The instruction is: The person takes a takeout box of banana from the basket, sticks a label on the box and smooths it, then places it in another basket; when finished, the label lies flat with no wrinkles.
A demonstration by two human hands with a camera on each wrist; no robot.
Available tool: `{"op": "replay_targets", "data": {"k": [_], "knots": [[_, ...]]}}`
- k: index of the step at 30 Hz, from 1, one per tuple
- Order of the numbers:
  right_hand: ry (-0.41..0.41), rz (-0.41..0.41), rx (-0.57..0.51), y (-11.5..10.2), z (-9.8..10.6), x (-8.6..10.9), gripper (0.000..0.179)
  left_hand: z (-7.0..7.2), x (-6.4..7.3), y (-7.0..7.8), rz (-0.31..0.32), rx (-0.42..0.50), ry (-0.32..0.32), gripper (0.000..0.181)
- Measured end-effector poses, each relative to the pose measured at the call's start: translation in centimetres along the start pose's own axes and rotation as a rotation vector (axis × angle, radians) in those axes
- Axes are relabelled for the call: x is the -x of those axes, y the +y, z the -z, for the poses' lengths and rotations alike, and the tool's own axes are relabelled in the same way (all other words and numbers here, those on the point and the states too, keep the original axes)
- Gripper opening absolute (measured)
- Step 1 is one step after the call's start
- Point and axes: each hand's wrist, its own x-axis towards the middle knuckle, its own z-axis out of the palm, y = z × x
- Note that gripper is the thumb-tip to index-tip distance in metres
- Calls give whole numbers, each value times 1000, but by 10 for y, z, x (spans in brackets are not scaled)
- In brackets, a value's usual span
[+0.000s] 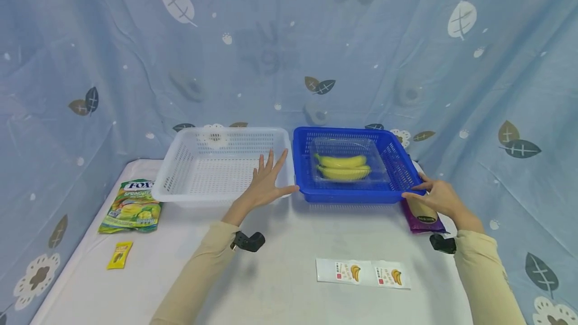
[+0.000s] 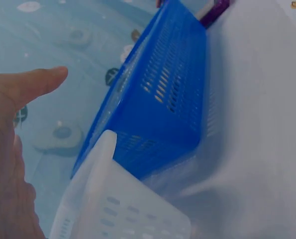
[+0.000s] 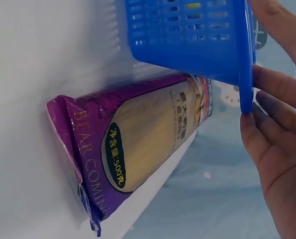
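Observation:
My left hand (image 1: 264,185), fingers spread, hovers over the right front corner of a white plastic basket (image 1: 194,198). Its thumb points toward the near left corner of a blue plastic basket (image 1: 347,196); the left wrist view shows that thumb (image 2: 43,84) apart from both rims. At the blue basket's right front corner, my right hand (image 1: 440,197) holds the rim between thumb and fingers. Two bananas (image 1: 343,173) lie with a clear plastic container (image 1: 378,167) inside the blue basket. Below the right hand lies a purple pasta packet (image 3: 148,134).
Left of the white basket lies a green FOX'S candy bag (image 1: 133,207), with a small yellow sachet (image 1: 120,255) nearer the front. A white strip with banana-printed labels (image 1: 363,273) rests on the white table (image 1: 289,295). A blue patterned curtain (image 1: 271,54) hangs behind.

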Motion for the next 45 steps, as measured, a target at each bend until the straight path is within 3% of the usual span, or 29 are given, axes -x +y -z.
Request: {"op": "replay_targets", "data": {"k": [6,11,17,26,45], "knots": [[-19,-12,-26,5,4,-1,57,-6,-13,7,-14,119,34,87],[-107,-66,-94,7,10,-5,57,-10,-24,15,-34,205,105,77],[-200,-87,-134,11,17,-11,56,-14,-30,27,14,350,177,73],[-216,-50,-103,9,24,-16,47,-18,-39,40,80,670,127,66],[-233,-59,-70,7,24,-25,37,-37,-74,49,158,792,155,65]]}}
